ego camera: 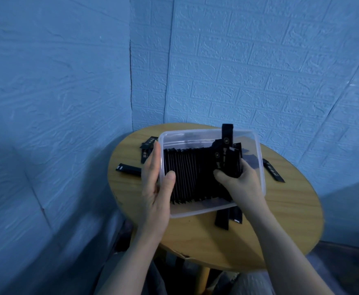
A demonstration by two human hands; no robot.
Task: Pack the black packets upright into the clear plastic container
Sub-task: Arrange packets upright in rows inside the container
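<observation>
Gripping the left wall of the clear rectangular plastic container (pixel 206 133), the left hand (pixel 156 186) has its thumb hooked over the rim and inside while its straightened fingers lie flat along the outside. That container sits on the round light-wood table (pixel 280 220), a little toward its far left. Inside it, a long row of thin black packets standing on edge (pixel 191 173) fills the left and middle part, running from the left wall toward the right. The right hand (pixel 241 180) reaches in from the near right corner, and its thumb and fingers are curled round a small bunch of black packets (pixel 230 160), held upright just beside the right end of the standing row; one packet of the bunch sticks up above the far rim. Loose flat black packets lie on the tabletop around the container: several at the far left (pixel 147 143), one long packet at the left (pixel 128 168), one at the right (pixel 273 170), and two partly under the near edge (pixel 227 218). Behind the table rises a blue wall with embossed brick pattern (pixel 259 60).
</observation>
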